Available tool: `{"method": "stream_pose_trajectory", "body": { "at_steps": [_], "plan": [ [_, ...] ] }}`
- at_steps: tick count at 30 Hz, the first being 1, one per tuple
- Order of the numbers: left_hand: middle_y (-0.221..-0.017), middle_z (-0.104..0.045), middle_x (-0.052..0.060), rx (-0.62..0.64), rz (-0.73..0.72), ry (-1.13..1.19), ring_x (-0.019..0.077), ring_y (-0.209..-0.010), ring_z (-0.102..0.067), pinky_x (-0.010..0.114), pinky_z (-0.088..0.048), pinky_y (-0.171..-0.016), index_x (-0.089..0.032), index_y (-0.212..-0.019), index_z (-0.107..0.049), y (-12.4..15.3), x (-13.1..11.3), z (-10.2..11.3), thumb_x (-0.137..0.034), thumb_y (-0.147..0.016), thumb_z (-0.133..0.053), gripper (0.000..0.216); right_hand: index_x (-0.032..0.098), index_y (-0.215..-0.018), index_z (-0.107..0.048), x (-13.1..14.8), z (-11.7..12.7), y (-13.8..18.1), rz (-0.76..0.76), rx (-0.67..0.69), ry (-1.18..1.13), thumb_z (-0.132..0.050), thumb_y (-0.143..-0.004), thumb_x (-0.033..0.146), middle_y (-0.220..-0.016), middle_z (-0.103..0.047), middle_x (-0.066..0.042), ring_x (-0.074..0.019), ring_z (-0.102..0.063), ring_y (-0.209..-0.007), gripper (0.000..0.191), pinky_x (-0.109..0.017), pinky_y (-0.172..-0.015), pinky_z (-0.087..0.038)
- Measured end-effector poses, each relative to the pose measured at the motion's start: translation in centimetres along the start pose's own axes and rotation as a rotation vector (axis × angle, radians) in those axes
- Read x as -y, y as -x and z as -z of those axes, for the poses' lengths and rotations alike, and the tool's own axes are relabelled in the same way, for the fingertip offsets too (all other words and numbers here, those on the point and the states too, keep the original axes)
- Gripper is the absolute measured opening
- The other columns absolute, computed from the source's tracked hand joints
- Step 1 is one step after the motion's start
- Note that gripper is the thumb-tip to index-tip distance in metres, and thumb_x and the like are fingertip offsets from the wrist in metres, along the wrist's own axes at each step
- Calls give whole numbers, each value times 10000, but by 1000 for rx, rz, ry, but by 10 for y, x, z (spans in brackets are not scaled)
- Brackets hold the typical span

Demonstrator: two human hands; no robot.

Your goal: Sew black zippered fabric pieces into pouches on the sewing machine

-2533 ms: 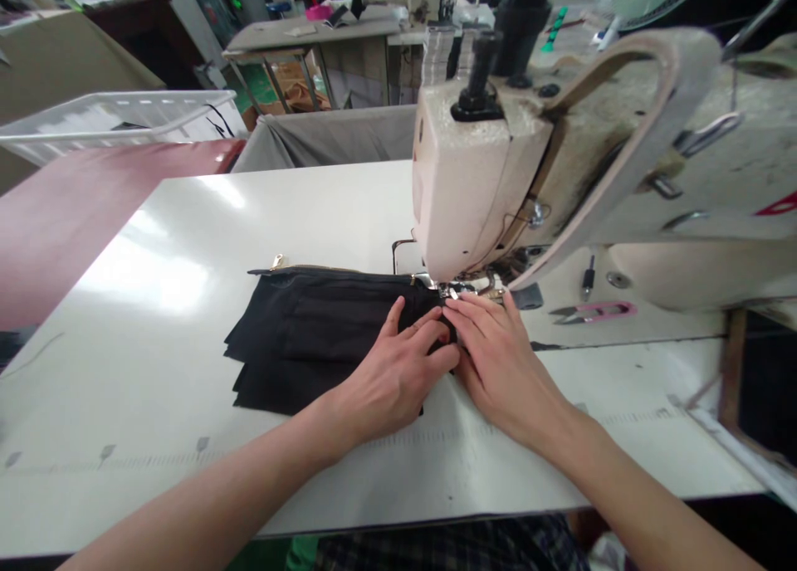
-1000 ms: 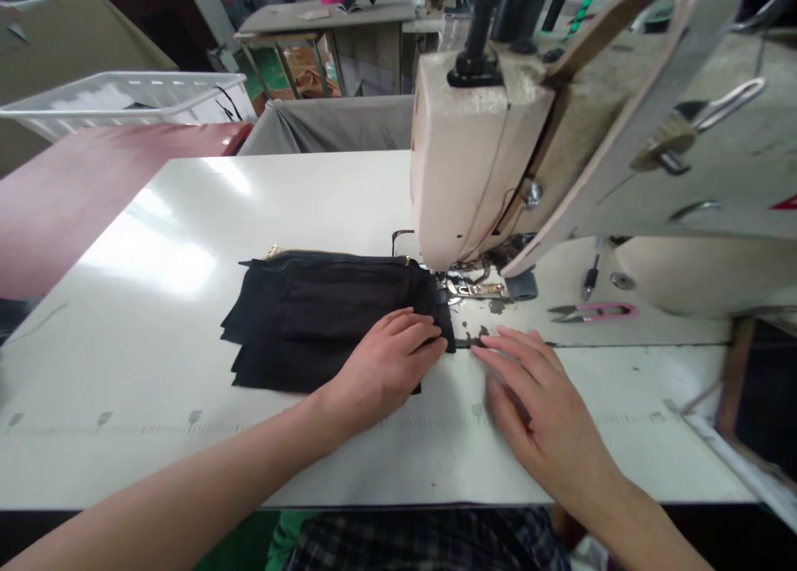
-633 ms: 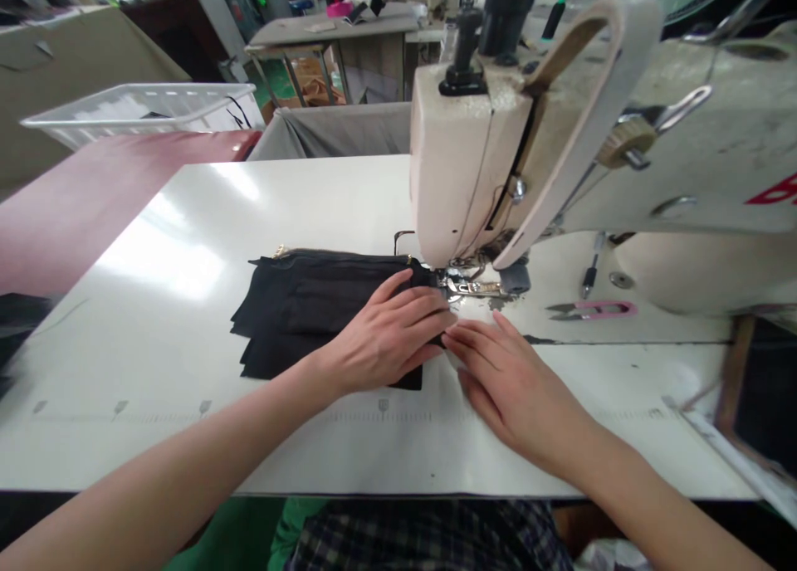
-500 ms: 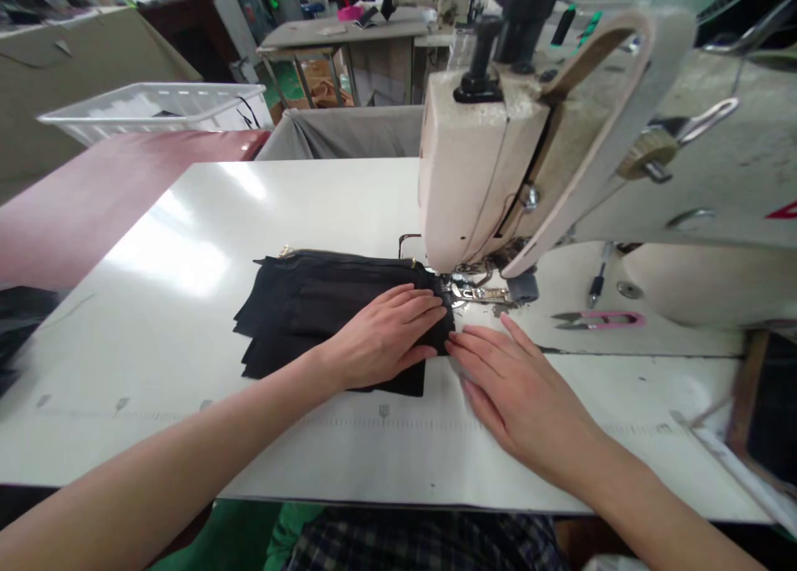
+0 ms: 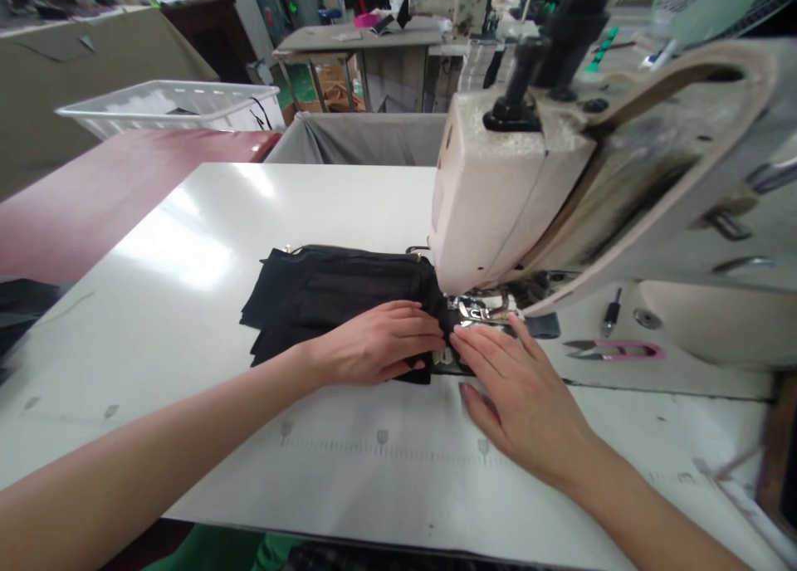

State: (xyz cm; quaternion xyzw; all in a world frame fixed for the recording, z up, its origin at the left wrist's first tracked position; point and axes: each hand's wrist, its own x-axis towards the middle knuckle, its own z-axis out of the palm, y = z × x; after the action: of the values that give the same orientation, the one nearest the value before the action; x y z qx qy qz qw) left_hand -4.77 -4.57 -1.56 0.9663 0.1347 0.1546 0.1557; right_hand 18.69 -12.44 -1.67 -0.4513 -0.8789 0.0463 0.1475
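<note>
A black fabric piece [image 5: 349,289] with a zipper [image 5: 354,251] along its far edge lies on the white sewing table, its right end at the presser foot [image 5: 476,312] of the sewing machine [image 5: 498,181]. My left hand [image 5: 383,343] rests on the near right part of the fabric, fingers stretched out and pressing it flat. My right hand [image 5: 523,397] lies palm down just right of the fabric, fingers extended and fingertips at its edge close to the foot. The needle point cannot be made out.
Pink-handled thread snips [image 5: 616,351] and a small dark-handled tool [image 5: 612,312] lie on the machine bed to the right. A white plastic basket [image 5: 174,106] stands at far left on a red surface [image 5: 124,189]. Behind the table is a grey cloth-lined bin [image 5: 374,137].
The view has shifted closer to the machine. The fabric's right end has turned and moved away slightly at the foot, baring metal plate between my hands. Both hands stay beside the foot.
</note>
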Motion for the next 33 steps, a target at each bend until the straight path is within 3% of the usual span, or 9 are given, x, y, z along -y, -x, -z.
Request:
{"method": "stream_pose_trajectory", "body": {
  "at_steps": [4, 13, 17, 19, 22, 24, 26, 30, 33],
  "plan": [
    [-1278, -597, 134, 48, -14, 17, 207, -1212, -528, 377, -363, -1093, -129, -1244, -570, -6, 21, 7, -233, -950, -424, 344, 76, -1338, -501, -2, -2, -4, -22, 10, 36, -436, -910, 266, -1376, -537, -109, -267, -466, -1245, 472, -546, -1158, -191],
    [-1206, -638, 150, -29, 17, 38, 224, -1144, -569, 355, -444, -981, -112, -1212, -605, -13, 47, 10, -247, -961, -425, 337, 54, -1317, -515, -4, -6, -1, 8, -22, 17, -464, -899, 263, -1336, -541, -150, -287, -446, -1252, 470, -549, -1144, -237],
    [-1213, -630, 109, -30, 232, -25, 204, -1094, -587, 369, -441, -970, -170, -1258, -573, -11, 42, 16, -253, -994, -325, 372, 76, -1298, -539, -4, -8, 0, -21, -54, -112, -502, -883, 255, -1308, -566, -154, -303, -460, -1249, 454, -564, -1129, -272],
    [-1237, -605, 111, -27, 417, -142, 226, -1081, -583, 416, -445, -953, -190, -1294, -541, -10, 23, 21, -320, -1001, -301, 400, 137, -1307, -539, -1, -3, 5, -101, -87, -330, -524, -879, 255, -1324, -563, -132, -290, -474, -1253, 444, -540, -1111, -325],
    [-1275, -559, 157, 128, 576, -310, 332, -1128, -541, 479, -482, -858, -176, -1344, -494, -8, -23, 23, -575, -922, -391, 589, 245, -1344, -489, 11, 10, 15, -459, -117, -984, -515, -902, 288, -1384, -527, -93, -252, -496, -1266, 445, -485, -1074, -405],
    [-1284, -545, 192, 185, 644, -398, 366, -1127, -532, 484, -494, -818, -124, -1364, -464, -4, -51, 17, -582, -901, -434, 652, 243, -1305, -523, 21, 21, 20, -753, -95, -1472, -522, -899, 324, -1375, -539, -102, -257, -512, -1260, 414, -472, -1048, -440],
    [-1361, -483, 212, 160, 677, -470, 391, -1197, -478, 528, -453, -891, -93, -1395, -416, 3, -68, 7, -512, -910, -465, 643, 202, -1214, -600, 31, 28, 22, -919, -2, -1828, -583, -855, 323, -1308, -592, -127, -277, -554, -1213, 379, -473, -1018, -467],
    [-1496, -340, 162, 40, 485, -377, 306, -1384, -285, 530, -203, -1132, -94, -1432, -332, 21, -66, -7, -240, -945, -381, 511, 159, -1104, -663, 50, 27, 18, -942, 306, -2067, -622, -827, 241, -1165, -666, -135, -255, -643, -1061, 291, -455, -968, -493],
    [-1397, -463, 96, 46, 320, -146, 189, -1284, -407, 382, -310, -1082, -149, -1338, -425, 24, -61, -3, -58, -895, -303, 469, 171, -1060, -677, 56, 21, 9, -928, 254, -1999, -629, -817, 228, -1098, -688, -103, -210, -660, -991, 255, -402, -943, -498]
  ]
}}
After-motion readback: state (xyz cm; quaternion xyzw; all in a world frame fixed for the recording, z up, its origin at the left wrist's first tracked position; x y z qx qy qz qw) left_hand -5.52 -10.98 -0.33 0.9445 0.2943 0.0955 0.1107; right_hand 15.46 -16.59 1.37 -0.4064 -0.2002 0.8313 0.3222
